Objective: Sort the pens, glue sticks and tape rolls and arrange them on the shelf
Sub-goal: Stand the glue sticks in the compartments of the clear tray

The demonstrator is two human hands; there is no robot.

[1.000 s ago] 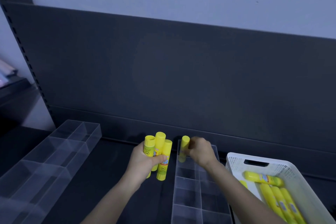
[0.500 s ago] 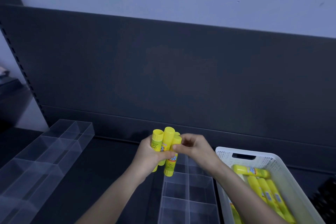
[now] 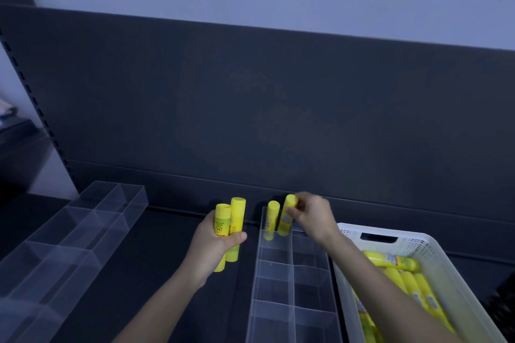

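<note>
Pinching one glue stick (image 3: 284, 220) over the organizer (image 3: 292, 273), right grip (image 3: 312, 217) blurred, left grip (image 3: 211, 248) clamping two sticks (image 3: 238, 211)

Access from above is open over the near compartments of the centre organiser (image 3: 292, 281) and over the shelf strip (image 3: 156, 259) between it and the left organiser (image 3: 83, 231). Obstacles: the left hand (image 3: 211, 248) with its glue sticks (image 3: 237, 214) above that strip; an upright glue stick (image 3: 272, 216) in the far-left compartment; the right hand (image 3: 312, 217) gripping a second glue stick (image 3: 285, 220) just beside it. The basket (image 3: 412, 248) blocks the organiser's right wall; the back panel (image 3: 278, 106) closes the far side
</note>
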